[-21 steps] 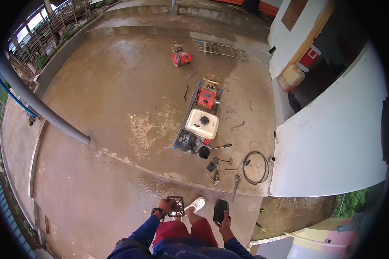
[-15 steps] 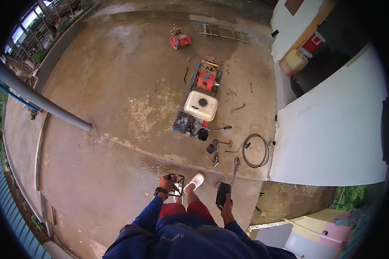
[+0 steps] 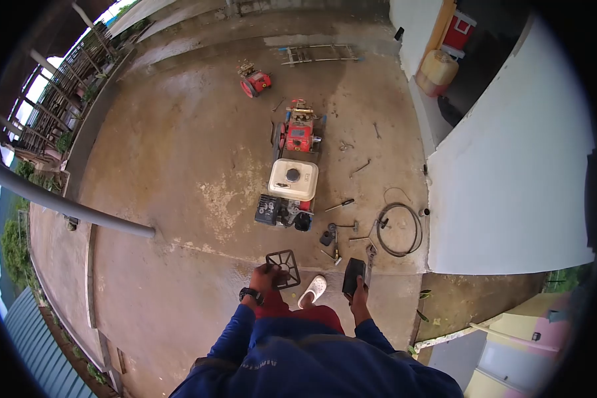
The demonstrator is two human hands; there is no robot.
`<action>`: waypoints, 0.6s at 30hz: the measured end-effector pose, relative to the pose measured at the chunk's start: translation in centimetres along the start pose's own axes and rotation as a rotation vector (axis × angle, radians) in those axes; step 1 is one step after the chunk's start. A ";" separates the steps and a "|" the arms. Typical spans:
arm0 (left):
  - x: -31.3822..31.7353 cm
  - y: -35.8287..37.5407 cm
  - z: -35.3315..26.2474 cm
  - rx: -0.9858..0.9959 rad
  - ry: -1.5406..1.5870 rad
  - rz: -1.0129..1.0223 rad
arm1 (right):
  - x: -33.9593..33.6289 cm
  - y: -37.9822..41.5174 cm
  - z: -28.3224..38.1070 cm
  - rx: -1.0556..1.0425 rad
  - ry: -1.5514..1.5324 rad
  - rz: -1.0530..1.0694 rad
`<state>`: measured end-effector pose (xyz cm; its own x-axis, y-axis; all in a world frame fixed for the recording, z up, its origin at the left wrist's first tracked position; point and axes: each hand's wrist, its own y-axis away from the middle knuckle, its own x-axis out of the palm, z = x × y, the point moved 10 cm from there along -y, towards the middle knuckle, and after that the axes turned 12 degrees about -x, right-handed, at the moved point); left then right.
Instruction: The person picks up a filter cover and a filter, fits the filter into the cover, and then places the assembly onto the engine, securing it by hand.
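- I stand on wet concrete (image 3: 179, 166), a step short of the engine-driven machine (image 3: 292, 179) with its cream fuel tank, a part in each hand.
- My left hand (image 3: 264, 278) holds a black square grille frame (image 3: 283, 268) by its near corner, fingers closed on the rim, the frame tilted up in front of me.
- My right hand (image 3: 358, 292) is wrapped around a black box-shaped cover (image 3: 353, 276), held upright; my fingers are closed on its lower end, though how tightly I cannot tell at this size.
- Both parts are off the machine and in my grip, so by my reading the stripping-down is under way and refitting is not yet done: spanners and small black pieces (image 3: 328, 237) lie scattered just beside the machine, and a coiled hose (image 3: 399, 229) rests near the white wall (image 3: 511, 172).
- A smaller red unit (image 3: 255, 79) and a ladder (image 3: 318, 54) lie well apart beyond it, untouched.
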<state>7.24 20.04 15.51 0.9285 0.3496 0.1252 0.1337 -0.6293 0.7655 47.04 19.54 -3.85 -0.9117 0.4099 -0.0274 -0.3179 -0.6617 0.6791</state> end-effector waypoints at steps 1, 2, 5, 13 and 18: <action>0.6 0.0 -0.2 -0.030 0.029 0.018 | -0.2 -0.1 0.0 0.007 0.001 0.001; 1.1 0.1 -0.7 -0.034 0.024 0.014 | -0.2 -0.4 -0.1 0.016 0.006 0.006; 2.6 0.1 -2.7 0.001 -0.059 -0.005 | -0.4 -1.3 -0.4 0.064 0.016 0.016; 0.1 -5.7 -5.0 0.300 -0.446 -0.468 | 1.0 -5.8 -3.2 0.099 0.145 -0.086; 0.9 -13.5 -3.2 0.498 -0.709 -0.478 | 4.6 -13.5 -5.4 -0.199 0.235 -0.126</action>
<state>5.20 31.06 7.35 0.7098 0.2486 -0.6591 0.5279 -0.8073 0.2640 45.72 26.96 -17.08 -0.8898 0.3554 -0.2862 -0.4552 -0.7344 0.5034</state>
